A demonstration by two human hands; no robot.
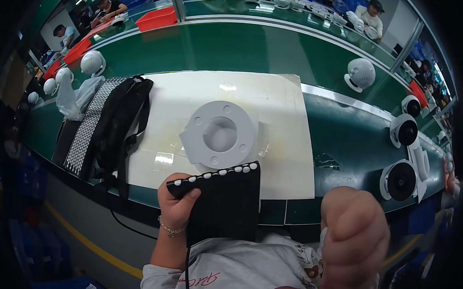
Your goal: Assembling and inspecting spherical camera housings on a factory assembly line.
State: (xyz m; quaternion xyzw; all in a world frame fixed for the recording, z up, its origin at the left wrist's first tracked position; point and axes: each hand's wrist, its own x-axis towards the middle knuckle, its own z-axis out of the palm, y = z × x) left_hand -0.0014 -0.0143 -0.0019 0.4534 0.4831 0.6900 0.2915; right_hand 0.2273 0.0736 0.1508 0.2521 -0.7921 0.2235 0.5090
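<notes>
My left hand (176,205) grips a black sheet (224,206) by its upper left corner, thumb on top. Along the sheet's far edge runs a row of several small white round pads (223,172). Just beyond it, a white plastic ring-shaped base (245,126) lies flat, with round recesses around a large central opening and a pointed tab at its left. Raised close to the camera at the lower right, my right hand (355,227) is closed with curled fingers. Whatever it may hold is hidden.
A white board (288,158) covers the middle of the green bench. To its left lie a black bag (116,123) and a dotted strip (90,129). White rounded fan-like units (401,181) stand at the right, another (360,73) at the back. People work beyond, near red bins (156,18).
</notes>
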